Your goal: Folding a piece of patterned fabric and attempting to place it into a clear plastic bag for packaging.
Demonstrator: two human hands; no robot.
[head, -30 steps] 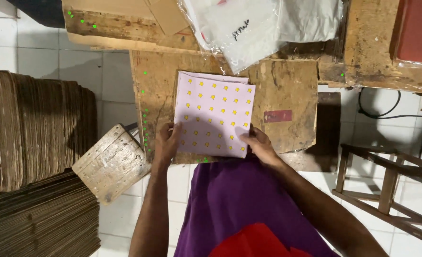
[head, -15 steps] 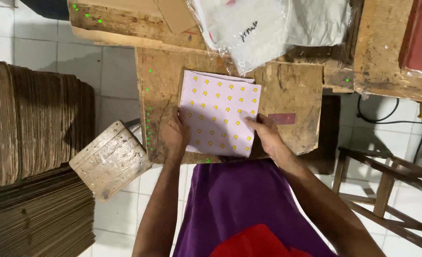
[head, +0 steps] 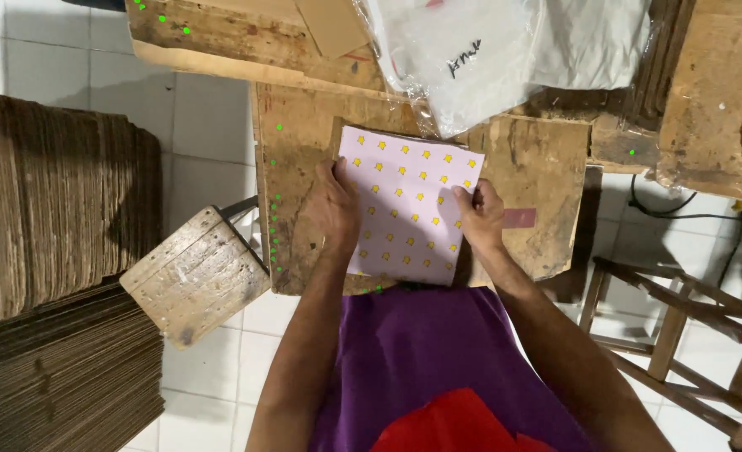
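Observation:
A pink sheet of paper with small yellow shapes [head: 408,205] lies flat on a worn wooden work board [head: 538,184]. My left hand [head: 331,208] rests on the sheet's left edge, fingers pressing down along it. At the right edge, near the upper corner, my right hand [head: 480,213] pinches the sheet. Both forearms reach in from the bottom over my purple shirt.
Clear plastic bags [head: 488,50] lie at the far edge of the board. Tall stacks of flattened cardboard [head: 53,251] fill the left side. A small wooden stool [head: 193,274] stands at the left, a wooden frame stool [head: 680,335] at the right on white floor tiles.
Both hands have slid from the sheet's near corners up along its side edges. The sheet has stayed flat on the board.

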